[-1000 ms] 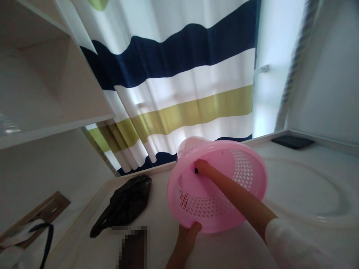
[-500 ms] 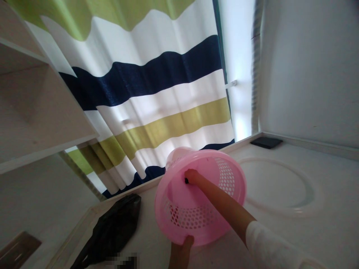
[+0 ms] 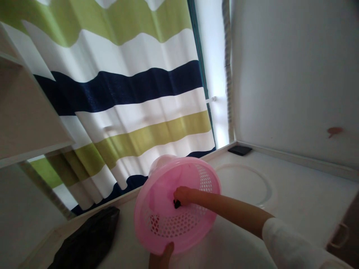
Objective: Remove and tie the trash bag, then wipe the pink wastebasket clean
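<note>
From my end of the feed: pink plastic basket (image 3: 190, 177) sits at lower centre, over the white desk (image 3: 303, 181), tipped so its mouth faces my camera; I can't tell whether its underside touches the desk. My left hand (image 3: 162, 254) has the near rim, thumb hooked over the edge, other fingers hidden beneath, so gripping. My right hand (image 3: 183, 195) is inside the mouth, well past the rim, fingers curled in a fist around a small black item (image 3: 177, 204) that pokes out below; too small to tell what it is. White sleeve (image 3: 288, 241) on that arm, coming in from the right, forearm crossing the right side of the rim. Basket wall has bands of holes, with a patch of red showing through at lower left. Black bag (image 3: 86, 239), crumpled, lies left of the basket, apart from it. Flat dark thing (image 3: 240, 150) lies on the desk's far corner, near the wall (image 3: 280, 74). Pale ring shape (image 3: 260, 179) on the desk right of the basket; can't say what it is. Curtain (image 3: 134, 89) in green, white and navy stripes hangs behind, cabinet (image 3: 30, 119) at left edge.
</note>
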`<act>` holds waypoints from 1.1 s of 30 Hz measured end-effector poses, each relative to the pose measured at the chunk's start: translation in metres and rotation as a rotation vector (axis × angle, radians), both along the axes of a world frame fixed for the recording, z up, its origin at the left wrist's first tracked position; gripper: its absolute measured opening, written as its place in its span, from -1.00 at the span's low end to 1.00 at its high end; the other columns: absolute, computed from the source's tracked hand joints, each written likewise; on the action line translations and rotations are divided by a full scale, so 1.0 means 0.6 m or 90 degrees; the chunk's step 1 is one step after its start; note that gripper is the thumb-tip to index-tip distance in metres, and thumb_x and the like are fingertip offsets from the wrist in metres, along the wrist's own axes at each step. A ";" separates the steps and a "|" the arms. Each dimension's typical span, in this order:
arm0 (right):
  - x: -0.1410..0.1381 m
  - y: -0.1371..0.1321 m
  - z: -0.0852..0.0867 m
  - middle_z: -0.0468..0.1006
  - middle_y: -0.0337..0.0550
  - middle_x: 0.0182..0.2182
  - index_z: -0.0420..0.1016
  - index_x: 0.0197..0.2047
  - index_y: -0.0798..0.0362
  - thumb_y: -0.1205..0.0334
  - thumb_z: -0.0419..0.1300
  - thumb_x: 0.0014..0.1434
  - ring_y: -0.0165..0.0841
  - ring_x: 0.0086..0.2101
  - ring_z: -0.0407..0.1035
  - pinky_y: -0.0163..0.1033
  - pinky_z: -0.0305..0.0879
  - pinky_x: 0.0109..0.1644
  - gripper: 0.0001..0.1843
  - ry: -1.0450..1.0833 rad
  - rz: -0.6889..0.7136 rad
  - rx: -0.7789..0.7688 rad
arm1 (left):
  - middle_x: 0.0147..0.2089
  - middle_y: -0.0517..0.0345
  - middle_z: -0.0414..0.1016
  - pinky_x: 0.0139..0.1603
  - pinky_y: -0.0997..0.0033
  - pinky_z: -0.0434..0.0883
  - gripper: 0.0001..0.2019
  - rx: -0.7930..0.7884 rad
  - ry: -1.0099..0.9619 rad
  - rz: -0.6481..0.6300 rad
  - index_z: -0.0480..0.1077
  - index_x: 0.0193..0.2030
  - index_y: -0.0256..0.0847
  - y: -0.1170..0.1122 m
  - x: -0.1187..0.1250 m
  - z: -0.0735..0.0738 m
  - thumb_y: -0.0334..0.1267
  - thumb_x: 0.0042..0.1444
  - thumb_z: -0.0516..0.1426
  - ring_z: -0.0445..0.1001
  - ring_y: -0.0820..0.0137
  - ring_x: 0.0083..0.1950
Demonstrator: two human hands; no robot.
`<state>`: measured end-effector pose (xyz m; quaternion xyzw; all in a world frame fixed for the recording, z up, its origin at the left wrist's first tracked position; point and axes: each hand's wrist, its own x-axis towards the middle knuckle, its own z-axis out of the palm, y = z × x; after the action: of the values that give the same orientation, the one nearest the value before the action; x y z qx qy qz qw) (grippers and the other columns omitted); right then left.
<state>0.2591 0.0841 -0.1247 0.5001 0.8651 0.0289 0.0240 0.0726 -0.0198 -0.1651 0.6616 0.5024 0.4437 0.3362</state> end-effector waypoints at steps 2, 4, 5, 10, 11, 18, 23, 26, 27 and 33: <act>0.006 -0.025 0.002 0.52 -0.08 -0.38 0.49 -0.25 0.07 0.31 0.13 -0.17 -0.26 -0.35 0.37 -0.27 0.22 -0.31 -0.68 0.002 0.046 -0.001 | 0.10 -0.01 0.22 0.23 0.13 -0.05 -0.35 0.006 -0.014 -0.017 -0.01 0.15 -0.19 0.000 0.004 0.005 -0.19 -0.10 0.12 -0.04 0.20 0.23; 0.010 -0.046 0.005 0.52 -0.09 -0.38 0.48 -0.23 0.04 0.31 0.12 -0.16 -0.26 -0.35 0.37 -0.27 0.21 -0.31 -0.66 0.009 0.061 0.002 | 0.10 0.01 0.23 0.23 0.12 -0.07 -0.34 0.006 -0.012 -0.046 0.01 0.14 -0.17 0.000 0.005 0.009 -0.15 -0.12 0.13 -0.04 0.20 0.24; 0.012 -0.054 0.006 0.52 -0.10 -0.37 0.48 -0.22 0.03 0.32 0.11 -0.15 -0.27 -0.35 0.37 -0.27 0.21 -0.31 -0.65 0.015 0.058 0.001 | 0.10 0.01 0.22 0.23 0.11 -0.07 -0.35 -0.001 -0.004 -0.061 0.01 0.14 -0.17 -0.001 0.004 0.010 -0.13 -0.12 0.13 -0.03 0.19 0.24; 0.015 -0.075 0.009 0.52 -0.12 -0.33 0.46 -0.18 -0.01 0.33 0.10 -0.12 -0.30 -0.31 0.37 -0.31 0.19 -0.26 -0.63 0.038 0.029 -0.020 | 0.08 -0.06 0.22 0.22 0.11 -0.06 -0.36 -0.041 0.019 -0.116 0.07 0.10 -0.26 -0.005 -0.010 0.002 -0.09 -0.13 0.12 0.00 0.18 0.22; 0.015 -0.076 0.008 0.52 -0.12 -0.33 0.46 -0.17 -0.02 0.34 0.10 -0.12 -0.30 -0.30 0.37 -0.31 0.18 -0.25 -0.62 0.041 0.024 -0.019 | 0.07 -0.07 0.23 0.22 0.11 -0.06 -0.35 -0.035 0.029 -0.131 0.10 0.09 -0.27 -0.007 -0.012 -0.001 -0.10 -0.17 0.15 0.01 0.17 0.22; 0.009 -0.077 -0.008 0.52 -0.15 -0.31 0.45 -0.16 -0.05 0.32 0.08 -0.10 -0.31 -0.30 0.38 -0.32 0.18 -0.24 -0.63 0.047 0.019 -0.007 | 0.01 -0.01 0.31 0.20 0.04 -0.10 -0.34 0.076 0.228 -0.206 0.28 -0.06 -0.24 -0.016 -0.019 -0.019 -0.11 -0.40 0.28 0.04 0.10 0.19; -0.001 -0.087 -0.008 0.53 -0.18 -0.36 0.48 -0.21 -0.07 0.31 0.06 -0.07 -0.31 -0.33 0.38 -0.33 0.18 -0.28 -0.68 0.062 0.038 -0.003 | -0.02 -0.04 0.34 0.20 0.09 -0.07 -0.52 0.058 0.207 -0.183 0.30 -0.09 -0.26 -0.014 -0.025 -0.029 -0.10 -0.19 0.16 0.10 0.19 0.17; -0.006 -0.092 -0.007 0.52 -0.16 -0.34 0.47 -0.19 -0.07 0.32 0.07 -0.08 -0.29 -0.30 0.37 -0.32 0.17 -0.25 -0.66 0.061 0.042 -0.004 | -0.01 -0.01 0.34 0.21 0.11 -0.09 -0.47 0.018 0.185 -0.155 0.27 -0.06 -0.24 -0.017 -0.024 -0.029 -0.09 -0.22 0.18 0.09 0.19 0.18; -0.007 -0.092 -0.008 0.52 -0.15 -0.33 0.46 -0.18 -0.07 0.33 0.07 -0.09 -0.28 -0.29 0.36 -0.31 0.17 -0.24 -0.64 0.059 0.042 -0.002 | -0.02 0.00 0.34 0.22 0.12 -0.10 -0.46 0.010 0.177 -0.153 0.25 -0.05 -0.23 -0.019 -0.024 -0.029 -0.08 -0.22 0.18 0.08 0.20 0.19; -0.017 -0.091 -0.018 0.50 -0.10 -0.30 0.46 -0.17 -0.05 0.39 0.07 -0.09 -0.26 -0.25 0.35 -0.28 0.18 -0.21 -0.62 0.051 0.015 0.003 | -0.04 -0.02 0.37 0.22 0.10 -0.12 -0.48 -0.021 0.184 -0.160 0.23 -0.02 -0.20 -0.022 -0.026 -0.028 -0.05 -0.14 0.13 0.09 0.20 0.18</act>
<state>0.2492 0.0295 -0.1358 0.4906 0.8712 0.0112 -0.0124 0.0569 -0.0333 -0.1821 0.7704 0.4662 0.2901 0.3239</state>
